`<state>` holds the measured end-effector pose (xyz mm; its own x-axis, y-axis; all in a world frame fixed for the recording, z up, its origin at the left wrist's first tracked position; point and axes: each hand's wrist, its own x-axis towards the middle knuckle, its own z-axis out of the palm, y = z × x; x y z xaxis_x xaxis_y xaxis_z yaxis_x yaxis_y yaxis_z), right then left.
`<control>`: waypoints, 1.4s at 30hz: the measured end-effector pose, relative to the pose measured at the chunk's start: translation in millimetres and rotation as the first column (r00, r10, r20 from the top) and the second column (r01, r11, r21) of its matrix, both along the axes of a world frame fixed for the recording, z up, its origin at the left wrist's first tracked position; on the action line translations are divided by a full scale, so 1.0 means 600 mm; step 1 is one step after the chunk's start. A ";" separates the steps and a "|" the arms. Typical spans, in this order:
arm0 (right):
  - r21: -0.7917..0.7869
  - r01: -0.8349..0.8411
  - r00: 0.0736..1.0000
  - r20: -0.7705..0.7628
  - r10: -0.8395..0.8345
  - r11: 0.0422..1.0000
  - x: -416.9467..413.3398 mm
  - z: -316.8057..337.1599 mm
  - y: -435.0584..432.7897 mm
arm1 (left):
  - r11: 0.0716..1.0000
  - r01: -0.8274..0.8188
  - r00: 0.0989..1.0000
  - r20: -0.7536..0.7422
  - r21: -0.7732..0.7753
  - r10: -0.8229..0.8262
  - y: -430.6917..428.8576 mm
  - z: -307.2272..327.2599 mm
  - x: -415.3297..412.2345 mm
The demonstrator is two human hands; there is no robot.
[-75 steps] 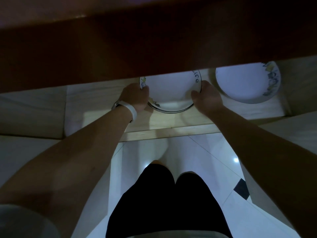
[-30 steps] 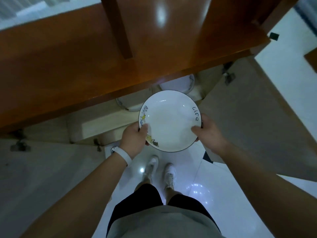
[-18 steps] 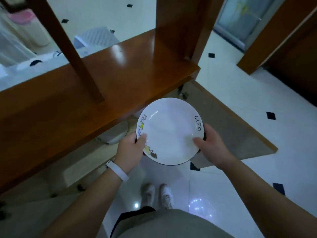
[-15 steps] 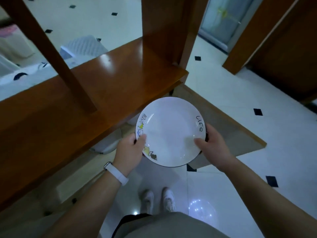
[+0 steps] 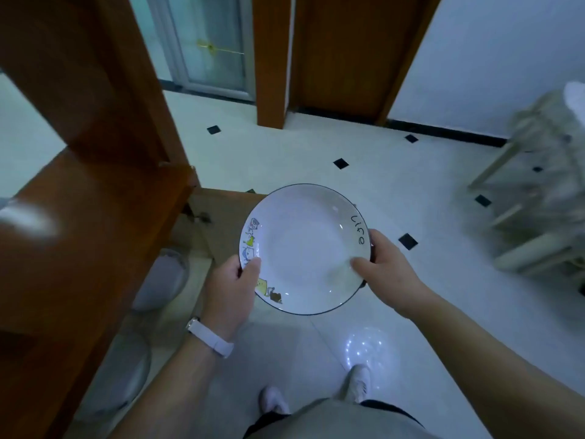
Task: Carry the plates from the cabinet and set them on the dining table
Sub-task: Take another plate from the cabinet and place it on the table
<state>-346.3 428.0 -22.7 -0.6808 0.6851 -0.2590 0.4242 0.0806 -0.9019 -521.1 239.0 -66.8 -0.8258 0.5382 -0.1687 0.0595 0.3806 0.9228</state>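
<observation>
Over the floor [image 5: 411,191], out front, the plate [image 5: 304,248] rides level. Left hand [image 5: 229,289] pinches its left rim, right hand [image 5: 384,267] its right, thumbs on top, equally near; I see no dining table.

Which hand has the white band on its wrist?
The left hand, the one gripping the picture side of the plate, wears the white band. The right hand, by the word, has a bare wrist.
</observation>
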 end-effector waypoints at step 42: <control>-0.060 0.752 0.619 -0.281 -0.734 0.657 0.902 0.070 0.412 | 0.653 0.734 0.679 -0.183 0.189 -0.711 0.727 0.109 0.763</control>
